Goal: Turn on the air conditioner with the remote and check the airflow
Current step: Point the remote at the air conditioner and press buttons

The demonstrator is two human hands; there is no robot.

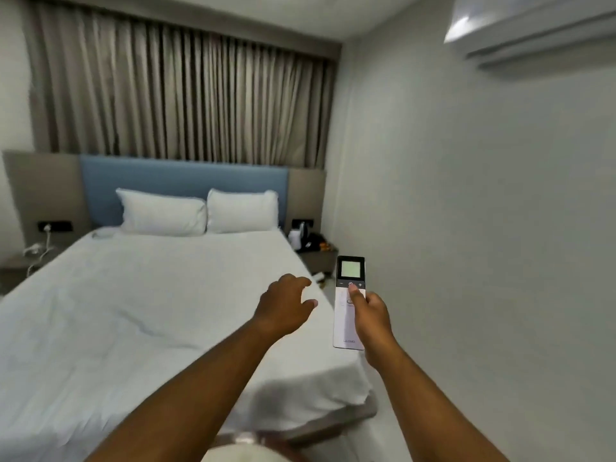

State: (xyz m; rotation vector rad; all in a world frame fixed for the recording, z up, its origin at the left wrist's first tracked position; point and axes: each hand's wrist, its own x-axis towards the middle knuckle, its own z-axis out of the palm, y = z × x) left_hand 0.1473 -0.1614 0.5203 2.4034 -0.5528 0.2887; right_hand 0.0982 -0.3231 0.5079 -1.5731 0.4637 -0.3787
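My right hand grips a slim white remote held upright, with a dark-framed pale screen at its top. The thumb rests on the power button just below the screen. My left hand hovers a little to the left of the remote, fingers apart and curled, holding nothing. The white air conditioner is mounted high on the right wall, at the top right corner of the view. Its flap looks closed, though the picture is blurred there.
A bed with white sheet and two pillows fills the left and centre. A bedside shelf with a kettle and small items stands at the far right of the headboard. Curtains cover the back wall. A narrow floor strip runs along the right wall.
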